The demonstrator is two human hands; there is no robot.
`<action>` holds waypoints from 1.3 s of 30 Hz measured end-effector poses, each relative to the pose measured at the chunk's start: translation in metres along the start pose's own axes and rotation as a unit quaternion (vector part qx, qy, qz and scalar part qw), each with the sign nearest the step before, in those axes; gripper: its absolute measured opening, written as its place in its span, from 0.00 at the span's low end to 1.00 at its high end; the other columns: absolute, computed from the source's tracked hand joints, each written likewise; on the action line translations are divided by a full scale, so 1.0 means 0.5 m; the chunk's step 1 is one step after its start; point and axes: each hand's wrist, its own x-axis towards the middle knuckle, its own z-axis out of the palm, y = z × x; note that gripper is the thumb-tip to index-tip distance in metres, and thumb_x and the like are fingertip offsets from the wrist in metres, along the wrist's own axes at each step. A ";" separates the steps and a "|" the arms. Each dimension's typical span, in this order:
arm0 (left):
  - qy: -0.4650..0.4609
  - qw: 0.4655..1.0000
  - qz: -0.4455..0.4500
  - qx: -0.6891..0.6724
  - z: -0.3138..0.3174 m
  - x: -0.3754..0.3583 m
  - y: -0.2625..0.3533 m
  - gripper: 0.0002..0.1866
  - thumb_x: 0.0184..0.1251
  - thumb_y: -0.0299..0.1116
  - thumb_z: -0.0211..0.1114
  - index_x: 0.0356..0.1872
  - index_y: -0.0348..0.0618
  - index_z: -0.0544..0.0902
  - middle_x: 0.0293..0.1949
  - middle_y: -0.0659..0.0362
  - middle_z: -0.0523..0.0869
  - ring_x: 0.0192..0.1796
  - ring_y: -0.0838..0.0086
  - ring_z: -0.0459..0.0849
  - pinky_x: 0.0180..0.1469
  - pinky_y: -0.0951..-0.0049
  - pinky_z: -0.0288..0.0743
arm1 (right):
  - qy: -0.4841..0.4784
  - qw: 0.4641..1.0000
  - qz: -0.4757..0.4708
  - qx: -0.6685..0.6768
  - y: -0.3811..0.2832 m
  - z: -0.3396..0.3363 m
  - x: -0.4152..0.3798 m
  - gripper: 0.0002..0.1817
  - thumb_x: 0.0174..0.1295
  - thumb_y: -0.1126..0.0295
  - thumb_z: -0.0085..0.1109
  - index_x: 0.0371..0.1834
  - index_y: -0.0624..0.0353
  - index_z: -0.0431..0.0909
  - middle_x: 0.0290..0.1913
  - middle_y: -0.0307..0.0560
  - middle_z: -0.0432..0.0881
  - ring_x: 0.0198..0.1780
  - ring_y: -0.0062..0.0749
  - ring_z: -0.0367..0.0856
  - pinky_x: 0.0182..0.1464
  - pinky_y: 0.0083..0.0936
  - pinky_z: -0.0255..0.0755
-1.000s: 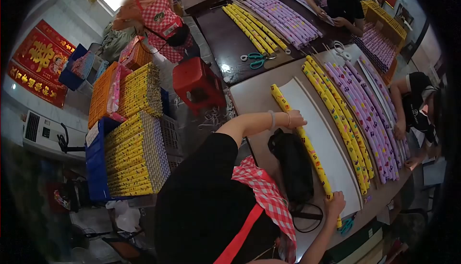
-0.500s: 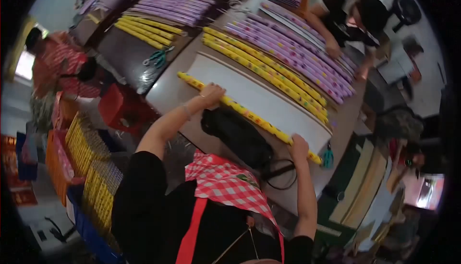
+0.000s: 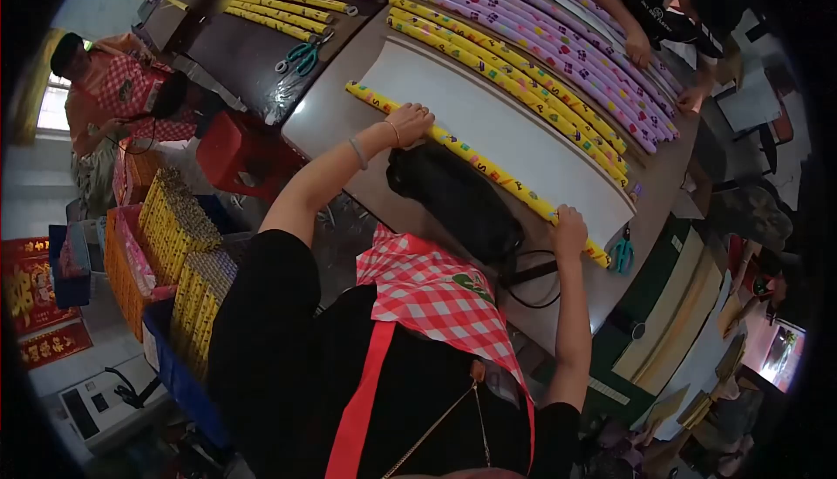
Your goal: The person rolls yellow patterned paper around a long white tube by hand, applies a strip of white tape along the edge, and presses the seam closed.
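Yellow patterned paper covers the long tube (image 3: pixel 475 165), which is lying on the counter (image 3: pixel 327 122) along the near edge of a white sheet (image 3: pixel 497 126). On the left, the left hand (image 3: pixel 410 122) is laid flat on the tube not far from its left end, fingers spread and pressing rather than gripped around it. Just below the middle of the tube a black bag (image 3: pixel 458 200) is resting, close against the roll. Farther right, the right hand (image 3: pixel 568 222) is set on the tube near its right end, fingers curled over the top; whether they close fully round it cannot be told. A pair of teal scissors (image 3: pixel 622 254) is seen just beyond that end.

For the rolling to be done well, even pressure would be wanted from both hands, so that the tube is kept square to the sheet's edge and no skew is wound in.

The long axis is run from upper left to lower right, roughly parallel to the finished yellow tubes (image 3: pixel 506 61) and purple tubes (image 3: pixel 567 43) stacked beyond the sheet.
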 end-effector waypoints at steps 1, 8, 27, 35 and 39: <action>0.006 1.000 0.000 0.020 0.003 0.005 -0.001 0.15 0.48 0.33 0.61 0.36 0.38 0.71 0.39 0.50 0.78 0.45 0.60 0.76 0.48 0.66 0.68 | -0.004 1.000 0.003 0.000 -0.004 -0.003 -0.001 0.18 0.39 0.67 0.66 0.32 0.55 0.69 0.31 0.44 0.72 0.36 0.41 0.73 0.34 0.35 0.69; -0.011 0.999 0.022 0.022 -0.011 0.002 0.001 0.15 0.48 0.33 0.62 0.37 0.38 0.71 0.39 0.50 0.78 0.45 0.61 0.77 0.47 0.66 0.69 | -0.040 0.997 0.012 0.071 -0.019 -0.017 -0.017 0.18 0.45 0.60 0.61 0.37 0.54 0.68 0.36 0.46 0.71 0.41 0.42 0.71 0.41 0.38 0.63; -0.071 0.997 0.037 0.013 -0.019 0.002 -0.003 0.09 0.53 0.26 0.53 0.37 0.40 0.70 0.40 0.51 0.76 0.47 0.59 0.73 0.48 0.64 0.67 | 0.053 0.989 0.087 0.107 -0.028 0.039 -0.061 0.21 0.40 0.69 0.64 0.39 0.55 0.68 0.37 0.46 0.70 0.43 0.42 0.69 0.43 0.36 0.64; -0.043 0.999 0.026 -0.017 -0.015 -0.015 0.003 0.16 0.43 0.17 0.55 0.38 0.39 0.69 0.40 0.47 0.73 0.46 0.52 0.71 0.48 0.61 0.66 | 0.077 0.986 0.104 0.100 -0.046 0.064 -0.059 0.19 0.38 0.72 0.61 0.36 0.55 0.68 0.37 0.45 0.69 0.43 0.40 0.69 0.44 0.36 0.63; 0.055 0.995 0.074 -0.043 -0.002 -0.026 0.004 0.15 0.48 0.21 0.54 0.41 0.38 0.68 0.40 0.46 0.71 0.46 0.51 0.69 0.49 0.59 0.64 | 0.086 0.981 0.135 0.108 -0.057 0.070 -0.052 0.15 0.37 0.74 0.58 0.33 0.56 0.70 0.36 0.45 0.69 0.42 0.41 0.68 0.46 0.36 0.61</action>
